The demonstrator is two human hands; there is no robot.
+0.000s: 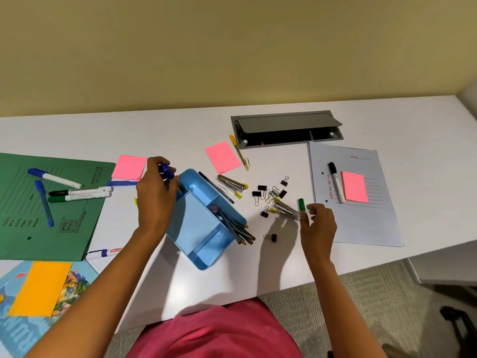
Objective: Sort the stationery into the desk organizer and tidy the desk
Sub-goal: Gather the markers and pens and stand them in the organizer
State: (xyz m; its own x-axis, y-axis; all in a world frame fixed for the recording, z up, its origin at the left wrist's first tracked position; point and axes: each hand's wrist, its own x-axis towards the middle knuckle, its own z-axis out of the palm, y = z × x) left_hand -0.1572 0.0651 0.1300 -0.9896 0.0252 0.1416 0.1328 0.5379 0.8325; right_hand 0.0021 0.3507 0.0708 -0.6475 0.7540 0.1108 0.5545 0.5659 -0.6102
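The left hand covers the far left corner of the blue organizer, so what lies in that compartment cannot be seen. Its fingers are closed around a blue pen, held just above that corner. The right hand, to the right of the organizer, pinches a green-capped item between thumb and fingertips; its clear lower part is too blurred to name. A small yellow thing left of the organizer is mostly hidden behind the left wrist.

The organizer stands tilted on the white desk. Its right-hand compartment holds a bunch of pencils, tips poking over the rim. The large middle compartment and the small near ones show only bare blue floor.

Right of the organizer, black binder clips lie scattered, with one more apart, nearer the desk edge. Left of the organizer, markers rest on a green folder, cut off by the frame.
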